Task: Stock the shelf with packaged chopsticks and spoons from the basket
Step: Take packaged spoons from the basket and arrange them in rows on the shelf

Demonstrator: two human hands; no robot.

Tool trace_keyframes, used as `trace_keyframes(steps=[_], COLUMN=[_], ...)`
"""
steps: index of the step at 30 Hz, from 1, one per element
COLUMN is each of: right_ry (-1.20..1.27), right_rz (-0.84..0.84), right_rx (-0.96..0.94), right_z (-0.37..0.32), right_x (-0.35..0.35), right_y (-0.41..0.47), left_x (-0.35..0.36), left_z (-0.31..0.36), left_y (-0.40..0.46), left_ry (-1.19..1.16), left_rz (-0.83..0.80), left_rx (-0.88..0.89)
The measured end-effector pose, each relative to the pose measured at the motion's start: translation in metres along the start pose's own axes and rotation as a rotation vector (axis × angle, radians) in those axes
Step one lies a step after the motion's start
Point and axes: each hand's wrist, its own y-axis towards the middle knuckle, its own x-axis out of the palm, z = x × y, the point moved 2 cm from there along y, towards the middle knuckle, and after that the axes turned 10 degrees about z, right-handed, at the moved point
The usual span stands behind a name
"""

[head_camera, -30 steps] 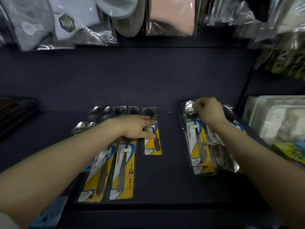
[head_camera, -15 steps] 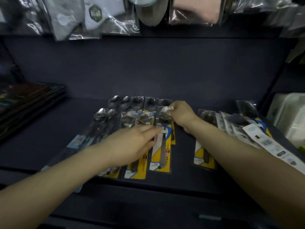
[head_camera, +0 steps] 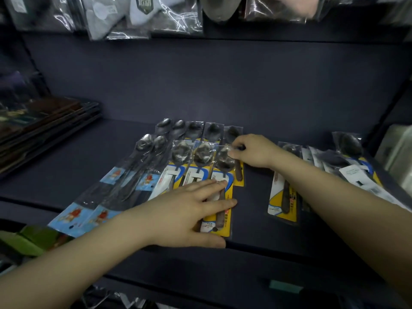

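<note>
Spoon pack (head_camera: 219, 192) half under left hand (head_camera: 185, 214)

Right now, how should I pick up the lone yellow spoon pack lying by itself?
Pinch the yellow spoon pack by its near bottom edge, coming from the shelf front. It lies flat, handle end toward you, with bare shelf beside it; the right arm crosses its top.

The dark navy shelf (head_camera: 89, 166) looks matt and smooth. The yellow-carded spoon packs (head_camera: 219, 197) are wrapped in glossy clear plastic over printed paper card; the spoons inside have shiny metal bowls and dull brown wood-like handles. Far above, crinkled clear plastic bags (head_camera: 156, 21) glint over soft cloth goods.
</note>
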Motion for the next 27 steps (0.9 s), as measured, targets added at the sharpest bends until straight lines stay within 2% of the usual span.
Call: trace_keyframes(steps=[3, 9, 13, 15, 16, 18, 20, 23, 27], right_ry=[-0.103, -0.153, 0.006, 0.062, 0.009, -0.155, -0.204, 0.007, 0.561], right_rz=[0.016, 0.056, 0.056, 0.16, 0.194, 0.174, 0.117, 0.089, 0.278], right_rx=[-0.056, -0.03, -0.027, 0.015, 0.05, 0.181, 0.297, 0.368, 0.342], right_z=[-0.006, -0.012, -0.005, 0.013, 0.027, 0.06, 0.084, 0.096, 0.093], right_x=[0.007, 0.014, 0.002, -0.018, -0.029, -0.043, -0.049, -0.049, -0.065], right_y=[0.003, 0.01, -0.002, -0.007, -0.01, -0.012, -0.015, -0.022, -0.028], left_x=[0.002, 0.0, -0.002, -0.009, -0.013, -0.022, -0.03, -0.035, -0.035], left_z=[-0.003, -0.009, -0.009, -0.007, -0.006, -0.004, 0.0, 0.008, 0.016], left_y=[-0.003, -0.001, -0.001, 0.001, 0.003, 0.012, 0.027, 0.056, 0.096], left_ry=[-0.06, -0.141, -0.1, -0.121, -0.146, -0.184, -0.186, -0.188, -0.286], left_rz=[0.03, 0.002, -0.01, 0.033, 0.072, 0.174, 0.249, 0.287, 0.376], left_rx=[0.026, 0.035, 0.037, 0.039, 0.037, 0.034, 0.028, 0.021, -0.087])
